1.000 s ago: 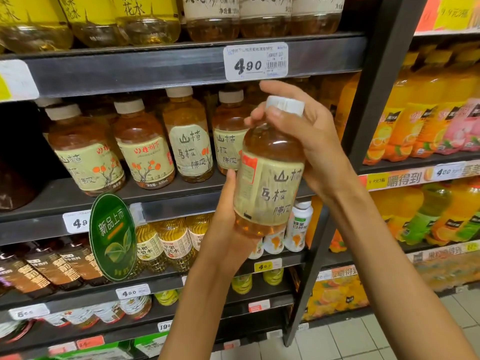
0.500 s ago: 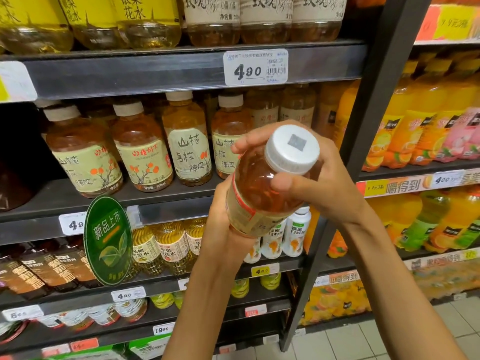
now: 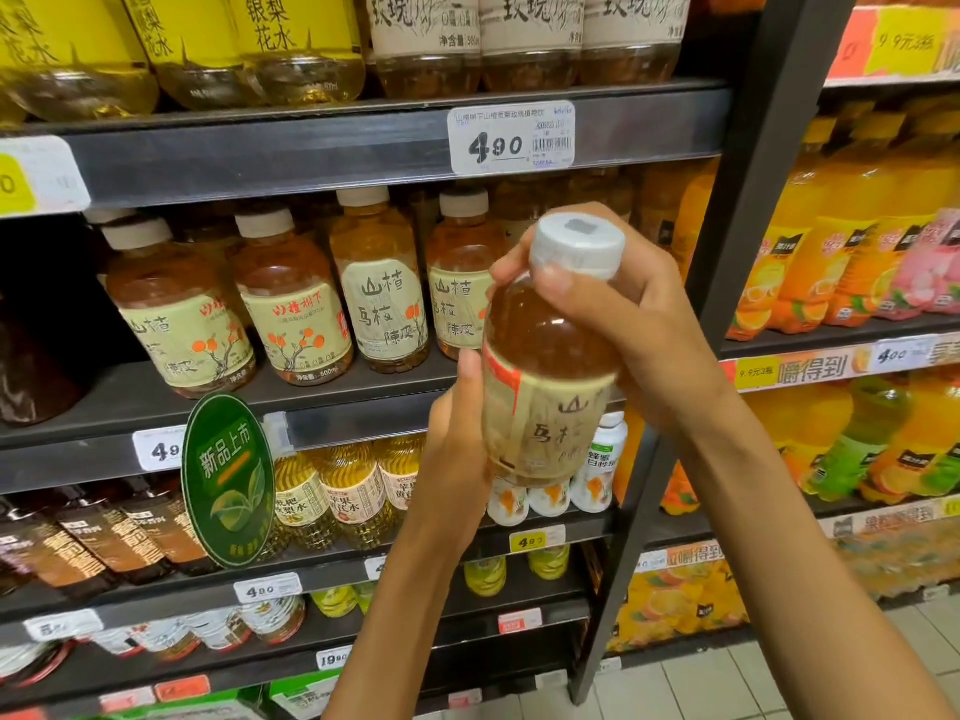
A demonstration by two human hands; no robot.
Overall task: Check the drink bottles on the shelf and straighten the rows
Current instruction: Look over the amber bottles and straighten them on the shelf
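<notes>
An amber drink bottle [image 3: 550, 356] with a white cap and a cream label is held in front of the second shelf [image 3: 322, 402], tilted a little with its cap toward me. My right hand [image 3: 639, 324] grips its neck and shoulder just under the cap. My left hand [image 3: 460, 433] holds the lower body from the left. Behind, a row of the same bottles [image 3: 291, 298] stands on that shelf, their labels turned different ways. The spot at the row's right end is hidden by the held bottle.
The shelf above carries yellow-labelled bottles [image 3: 291, 44] and a 4.90 price tag [image 3: 511, 140]. A green oval sign [image 3: 228, 480] sticks out below the row. A dark upright post [image 3: 737, 252] separates a bay of orange juice bottles [image 3: 831, 241] at the right.
The bottle was upright, then tipped cap-first toward me, and now it has swung partly back up so its label shows again. Both hands kept their hold.
</notes>
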